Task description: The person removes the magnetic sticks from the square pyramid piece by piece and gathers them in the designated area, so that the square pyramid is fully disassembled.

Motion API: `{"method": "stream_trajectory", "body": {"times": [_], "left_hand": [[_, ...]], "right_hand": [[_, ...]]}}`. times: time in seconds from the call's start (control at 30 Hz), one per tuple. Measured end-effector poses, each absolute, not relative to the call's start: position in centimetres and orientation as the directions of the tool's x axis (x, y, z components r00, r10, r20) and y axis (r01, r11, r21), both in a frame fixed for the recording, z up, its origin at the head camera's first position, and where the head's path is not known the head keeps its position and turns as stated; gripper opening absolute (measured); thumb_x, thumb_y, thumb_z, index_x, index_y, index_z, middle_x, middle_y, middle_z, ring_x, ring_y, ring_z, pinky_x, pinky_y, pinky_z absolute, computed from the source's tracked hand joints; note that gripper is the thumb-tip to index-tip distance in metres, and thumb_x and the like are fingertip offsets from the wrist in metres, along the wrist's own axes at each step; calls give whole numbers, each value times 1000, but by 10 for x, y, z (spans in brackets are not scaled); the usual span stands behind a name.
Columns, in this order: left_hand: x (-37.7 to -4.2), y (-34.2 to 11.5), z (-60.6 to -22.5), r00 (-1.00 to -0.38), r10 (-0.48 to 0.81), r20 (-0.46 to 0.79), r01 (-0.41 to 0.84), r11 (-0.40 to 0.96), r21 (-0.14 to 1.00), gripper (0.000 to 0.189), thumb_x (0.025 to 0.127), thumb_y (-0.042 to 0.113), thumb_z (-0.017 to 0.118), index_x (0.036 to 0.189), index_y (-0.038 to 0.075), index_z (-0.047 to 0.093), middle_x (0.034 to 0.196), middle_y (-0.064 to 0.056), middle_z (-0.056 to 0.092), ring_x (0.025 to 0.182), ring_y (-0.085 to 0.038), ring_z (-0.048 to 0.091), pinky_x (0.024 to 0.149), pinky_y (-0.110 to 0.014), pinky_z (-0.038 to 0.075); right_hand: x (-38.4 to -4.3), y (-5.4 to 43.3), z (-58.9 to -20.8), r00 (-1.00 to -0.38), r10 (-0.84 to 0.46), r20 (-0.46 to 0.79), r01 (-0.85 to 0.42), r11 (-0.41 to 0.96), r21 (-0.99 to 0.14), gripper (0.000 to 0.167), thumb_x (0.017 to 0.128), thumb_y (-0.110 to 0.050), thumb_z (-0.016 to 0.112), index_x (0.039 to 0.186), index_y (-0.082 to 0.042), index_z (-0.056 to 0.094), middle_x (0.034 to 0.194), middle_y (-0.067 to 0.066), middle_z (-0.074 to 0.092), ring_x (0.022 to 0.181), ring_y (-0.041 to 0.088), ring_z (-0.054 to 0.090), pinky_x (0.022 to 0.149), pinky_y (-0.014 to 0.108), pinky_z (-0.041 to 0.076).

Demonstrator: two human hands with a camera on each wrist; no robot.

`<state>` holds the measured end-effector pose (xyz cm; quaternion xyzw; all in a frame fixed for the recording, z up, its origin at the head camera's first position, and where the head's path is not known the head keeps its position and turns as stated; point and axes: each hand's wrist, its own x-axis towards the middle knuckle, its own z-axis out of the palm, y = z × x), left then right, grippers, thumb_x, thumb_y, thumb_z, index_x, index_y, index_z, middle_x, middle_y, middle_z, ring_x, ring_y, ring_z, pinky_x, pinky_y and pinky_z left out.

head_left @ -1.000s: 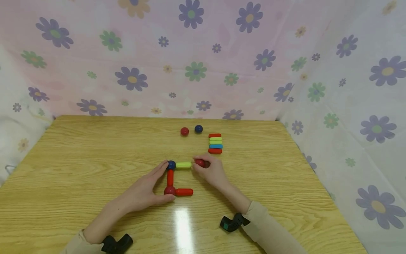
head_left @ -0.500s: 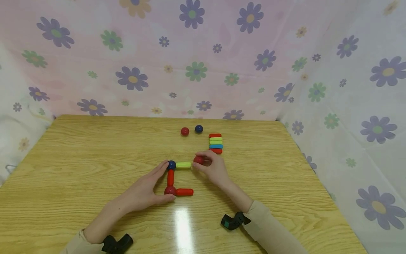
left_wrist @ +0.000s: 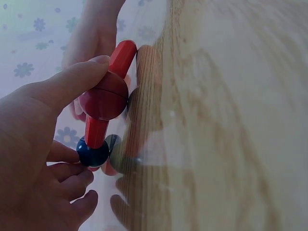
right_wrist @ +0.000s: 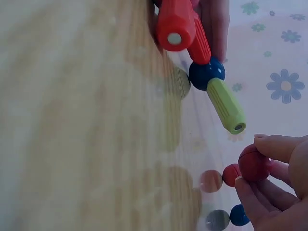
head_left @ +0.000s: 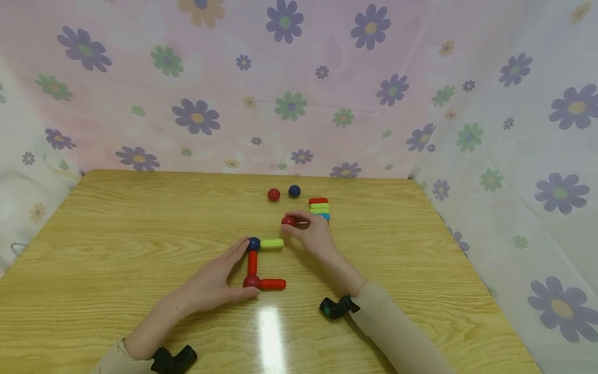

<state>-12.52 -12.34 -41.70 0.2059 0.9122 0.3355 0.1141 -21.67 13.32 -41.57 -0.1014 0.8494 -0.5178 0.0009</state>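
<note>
My left hand [head_left: 210, 283] holds a joined piece of magnetic sticks and balls between thumb and fingers. Its thumb rests at the red ball [left_wrist: 103, 98], while fingers touch the blue ball [left_wrist: 93, 153]. One red stick [head_left: 252, 263] links those balls; another red stick [head_left: 273, 284] points right from the red ball. From the blue ball a yellow-green stick [head_left: 272, 243] also points right, its metal-tipped end bare. My right hand [head_left: 314, 238] pinches a separate red ball [right_wrist: 253, 162] between thumb and fingers, beyond the yellow-green stick and apart from it.
A loose red ball [head_left: 273, 195] and a blue ball [head_left: 294, 191] lie at the table's back. To their right, several sticks [head_left: 320, 206] form a row, partly hidden by my right hand. Flowered cloth [head_left: 289, 104] hangs behind the wooden table [head_left: 163, 208].
My right hand has carried its red ball from beside the yellow-green stick's end toward the back of the table and slightly left. My left hand and the joined piece stay in place.
</note>
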Motion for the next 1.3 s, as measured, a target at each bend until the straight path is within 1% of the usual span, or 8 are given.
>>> {"method": "stream_trajectory", "body": {"times": [0.17,0.37,0.47,0.67,0.9,1.07,1.3], "left_hand": [[-125,-124,-416,-890,452,-65,304,694,653,110,81,67,70,161,11,20,166,-10,20,147,-38,31,113,-59,36],[-124,-122,-416,-888,454,-72,300,692,657,110,81,66,71,161,10,20,166,-9,19,148,-36,30,114,-57,35],[-124,-123,-415,-888,454,-74,298,691,659,109,81,66,71,161,10,20,166,-10,19,148,-37,30,114,-58,35],[-123,-123,-415,-888,454,-73,299,690,659,109,81,66,71,161,12,19,167,-8,19,148,-36,30,114,-58,35],[-123,-122,-416,-889,453,-66,303,690,657,109,81,66,71,161,12,20,167,-8,19,148,-35,31,114,-56,36],[-124,-122,-416,-887,456,-69,304,691,655,109,82,66,70,161,12,19,167,-7,18,148,-35,31,114,-56,36],[-123,-122,-417,-889,452,-69,302,694,654,109,81,65,71,161,12,19,167,-7,18,148,-35,30,115,-56,35]], "right_hand": [[-229,125,-416,-982,-147,116,-169,431,-886,38,89,-17,77,124,-5,69,117,8,69,108,23,66,94,34,56],[-241,118,-422,-988,-93,125,-153,427,-891,38,90,-13,76,126,-4,68,120,10,67,111,25,64,96,36,55],[-246,115,-425,-989,-71,133,-151,440,-885,38,90,-13,76,126,-5,69,119,10,68,110,25,65,94,37,56],[-258,108,-426,-981,-51,190,-191,482,-855,37,89,-12,76,124,-2,69,119,13,69,109,27,66,94,38,56],[-264,101,-426,-979,-11,202,-172,567,-806,36,90,-12,75,124,-2,70,117,14,69,107,27,65,91,38,57],[-265,98,-426,-973,18,231,-175,596,-783,34,90,-10,74,123,-1,69,117,16,67,106,29,64,90,40,56],[-271,96,-429,-963,55,264,-175,618,-767,32,88,-10,76,119,-1,71,108,13,72,97,27,67,84,39,57]]}}
